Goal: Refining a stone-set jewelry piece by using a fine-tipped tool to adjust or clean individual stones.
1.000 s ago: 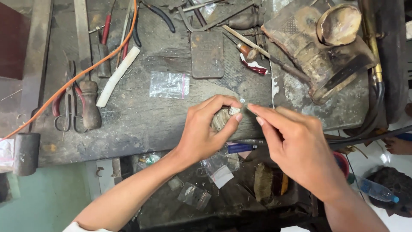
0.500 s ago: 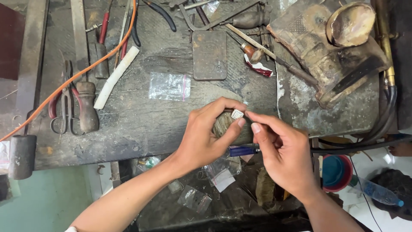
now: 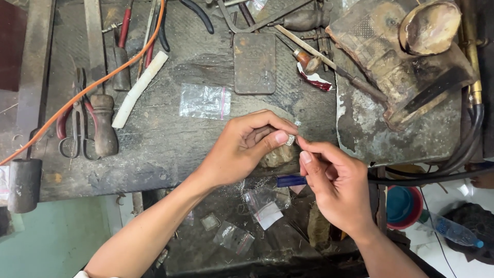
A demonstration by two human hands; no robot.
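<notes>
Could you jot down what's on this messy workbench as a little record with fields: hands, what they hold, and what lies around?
Left hand: pinches a small pale metal piece at its fingertips
Right hand: fingertips meet the same piece
Surface: worn dark metal workbench
Behind the hands: clear plastic zip bag, dark rectangular metal block
Left side: white rod, orange cable, red-handled scissors

We are counting two bare hands, one at nine o'clock and one at three, one clear plastic zip bag at twelve o'clock, and one flat dark metal block.
</notes>
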